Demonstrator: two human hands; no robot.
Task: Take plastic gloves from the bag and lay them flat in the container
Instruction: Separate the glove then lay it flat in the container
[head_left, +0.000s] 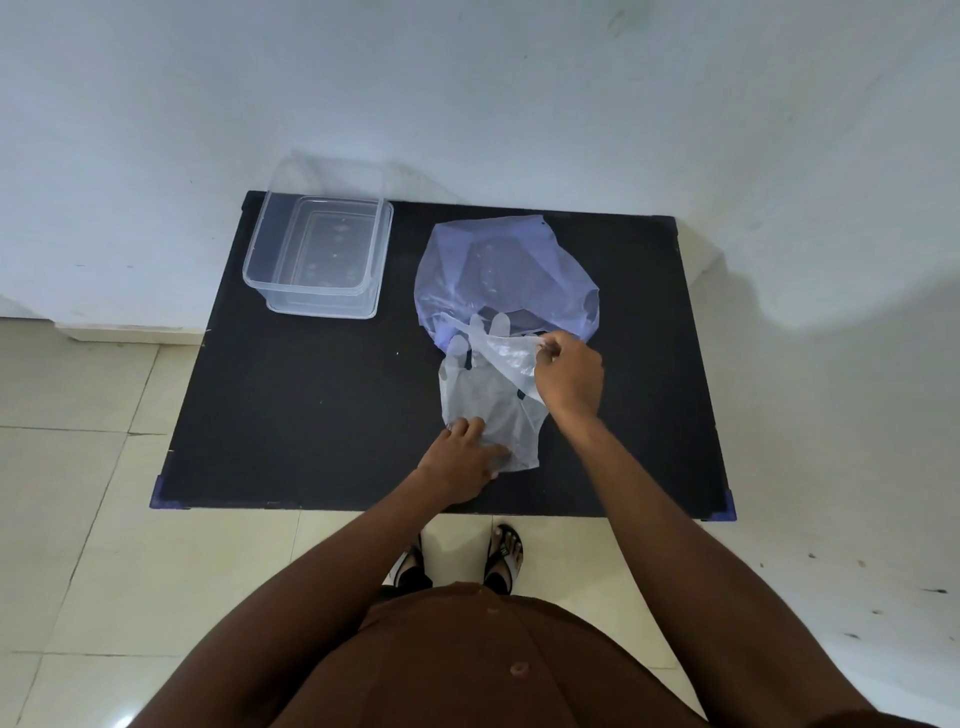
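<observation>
Clear plastic: one container (317, 257) upper left, one bag (506, 270) centre, gloves (491, 410) translucent, crinkled; left hand (462, 462) fingers spread pressing, right hand (569, 374) pinching glove edge.

Black table (311, 415) with container (317, 254), bag (519, 249), gloves (493, 405)

brown buttoned shirt (493, 670) | bare forearms | blk/wht sandals (504, 561)
</observation>
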